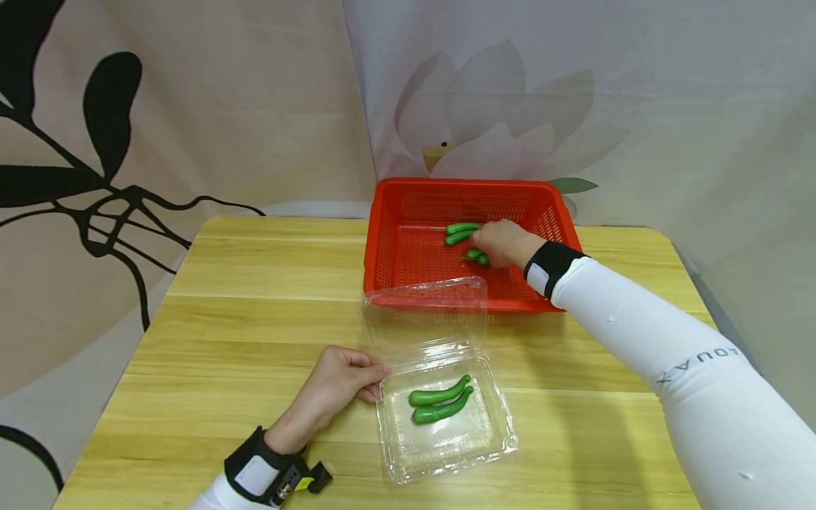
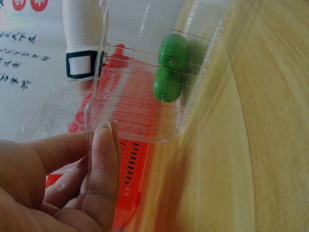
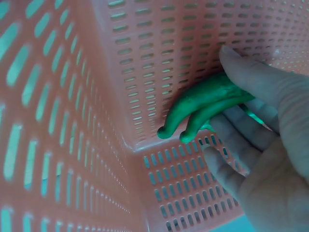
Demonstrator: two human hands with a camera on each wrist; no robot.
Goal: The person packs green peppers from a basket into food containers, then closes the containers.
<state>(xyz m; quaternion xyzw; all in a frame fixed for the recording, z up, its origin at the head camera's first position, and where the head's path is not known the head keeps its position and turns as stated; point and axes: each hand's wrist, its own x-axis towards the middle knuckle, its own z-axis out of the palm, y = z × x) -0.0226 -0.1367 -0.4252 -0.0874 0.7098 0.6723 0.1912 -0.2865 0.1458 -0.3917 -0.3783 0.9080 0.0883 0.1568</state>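
Observation:
My left hand (image 1: pixel 341 382) pinches the left edge of an open clear plastic clamshell box (image 1: pixel 440 460) near its hinge. The left wrist view shows thumb and fingers on its thin rim. Two green chili peppers (image 1: pixel 440 407) lie side by side in the box's base. My right hand (image 1: pixel 503 243) reaches down into a red perforated basket (image 1: pixel 408 273). In the right wrist view its thumb and fingers are around a pair of curved green chili peppers (image 3: pixel 207 99), stem ends poking out. More green chili peppers (image 1: pixel 460 234) show beside the hand in the head view.
The basket stands at the back of a wooden table (image 1: pixel 268 297), close to a hanging printed cloth (image 1: pixel 268 106). The box's raised clear lid (image 1: pixel 423 322) overlaps the basket's front in the head view.

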